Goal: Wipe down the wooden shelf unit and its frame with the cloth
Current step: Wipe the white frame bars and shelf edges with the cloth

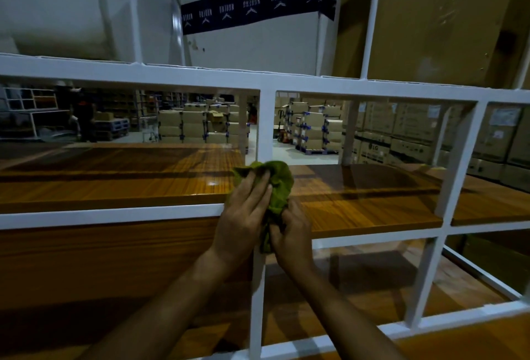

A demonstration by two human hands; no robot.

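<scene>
A green cloth [279,184] is bunched against the white frame [265,127] where a vertical post meets the wooden shelf [114,176]. My left hand [243,213] lies flat over the cloth's left side, fingers pointing up. Just below it, my right hand [292,236] pinches the cloth's hanging lower end. Both hands sit at the shelf's front edge, over the white crossbar [114,214]. The cloth hides the post's foot.
A lower wooden shelf [372,282] shows behind white bars at the right. Large cardboard boxes [430,15] rest on top of the unit. Through the frame I see stacked cartons on pallets [200,125] and a person standing at far left [84,118].
</scene>
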